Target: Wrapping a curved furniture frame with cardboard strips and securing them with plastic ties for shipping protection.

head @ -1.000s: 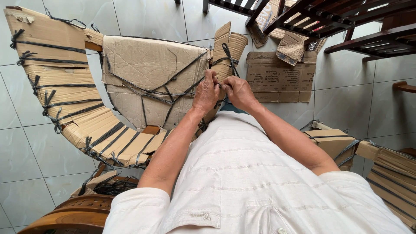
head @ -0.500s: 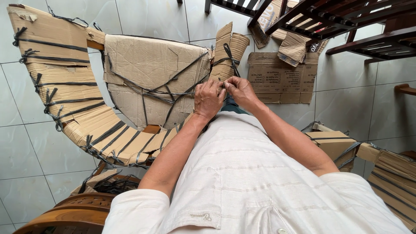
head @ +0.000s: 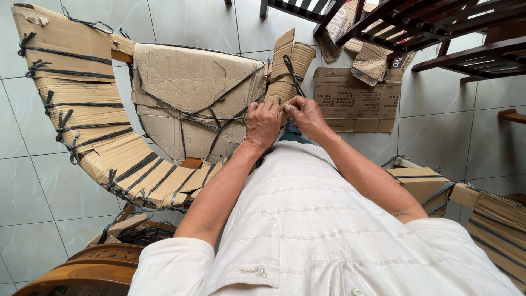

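A curved piece of furniture wrapped in brown cardboard (head: 197,93) and tied with black plastic straps (head: 219,112) lies on the tiled floor in front of me. My left hand (head: 263,123) and my right hand (head: 304,114) meet at the right end of the wrapped seat, beside an upright cardboard-wrapped post (head: 290,68). Both hands pinch a black strap between their fingertips. A long curved cardboard-wrapped arm (head: 82,120) sweeps round on the left.
Flattened cardboard sheets (head: 356,98) lie on the floor to the right. Dark wooden chairs (head: 438,27) stand at the top right. More strapped cardboard bundles (head: 493,219) sit at the lower right, and a carved wooden piece (head: 82,268) at the lower left.
Both hands stay together at the strap by the upright post. They have shifted slightly, working the strap, and the view has moved a little.
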